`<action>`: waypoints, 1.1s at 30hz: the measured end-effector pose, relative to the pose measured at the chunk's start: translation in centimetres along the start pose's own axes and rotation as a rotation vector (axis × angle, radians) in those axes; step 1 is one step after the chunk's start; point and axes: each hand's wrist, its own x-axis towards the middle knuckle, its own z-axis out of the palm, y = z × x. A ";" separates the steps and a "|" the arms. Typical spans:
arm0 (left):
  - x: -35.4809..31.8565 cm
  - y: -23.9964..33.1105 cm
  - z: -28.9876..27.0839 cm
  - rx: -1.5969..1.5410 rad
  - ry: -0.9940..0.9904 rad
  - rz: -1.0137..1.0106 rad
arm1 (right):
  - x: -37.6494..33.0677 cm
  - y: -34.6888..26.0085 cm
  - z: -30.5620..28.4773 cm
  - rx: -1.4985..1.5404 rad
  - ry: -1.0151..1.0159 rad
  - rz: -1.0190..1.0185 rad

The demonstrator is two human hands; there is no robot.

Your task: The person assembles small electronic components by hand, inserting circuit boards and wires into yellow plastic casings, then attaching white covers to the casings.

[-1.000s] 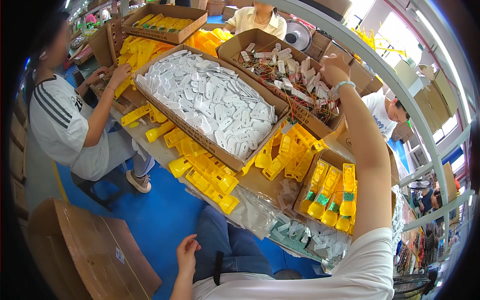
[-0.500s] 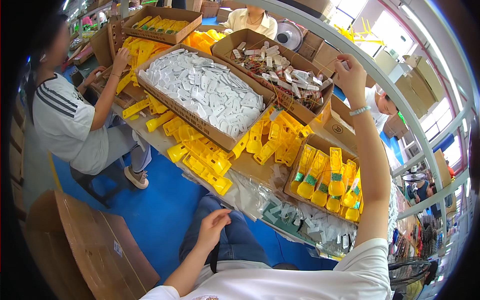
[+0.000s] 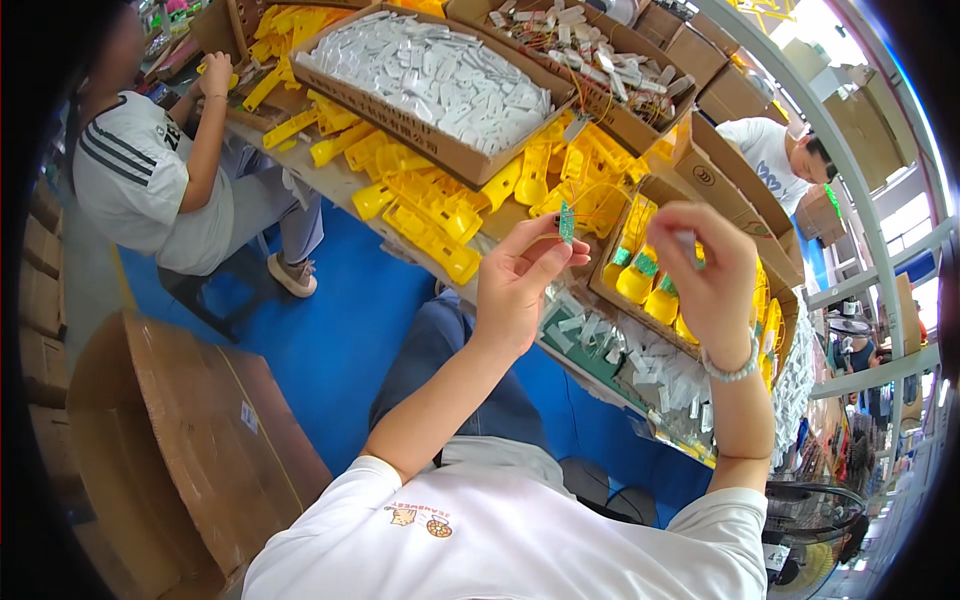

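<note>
In front of me, my left hand (image 3: 520,285) pinches a small green circuit board (image 3: 567,222) between thumb and fingertips. Thin orange wires (image 3: 605,190) loop from the board toward my other hand. My right hand (image 3: 708,275), slightly blurred, is raised over a cardboard box (image 3: 640,305) with its fingers curled in. What those fingers hold, if anything, is hidden. Inside that box stand several yellow plastic housings (image 3: 634,282) with green parts on them.
A large carton of white plastic pieces (image 3: 430,80) and a carton of wired white parts (image 3: 610,65) stand farther back. Loose yellow housings (image 3: 425,205) lie along the table edge. Clear plastic bags (image 3: 660,370) lie at the front right. A co-worker (image 3: 150,180) sits left.
My right hand has come down and nearer from above the wired-parts carton. My left hand has risen from my lap and now grips the circuit board. The view has shifted downward.
</note>
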 end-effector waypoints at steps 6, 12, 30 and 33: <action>-2.8 1.2 -1.7 0.129 0.001 -0.029 | -5.0 0.3 2.0 0.098 -0.224 0.038; -4.6 0.4 -1.9 0.188 -0.126 -0.183 | -6.1 2.2 5.9 0.689 -0.294 0.304; 16.2 -8.9 -6.2 2.304 0.025 0.236 | -13.1 3.9 5.5 1.001 0.270 0.609; 17.0 -8.6 -4.6 2.238 0.088 0.094 | -13.9 4.7 5.6 1.054 0.293 0.611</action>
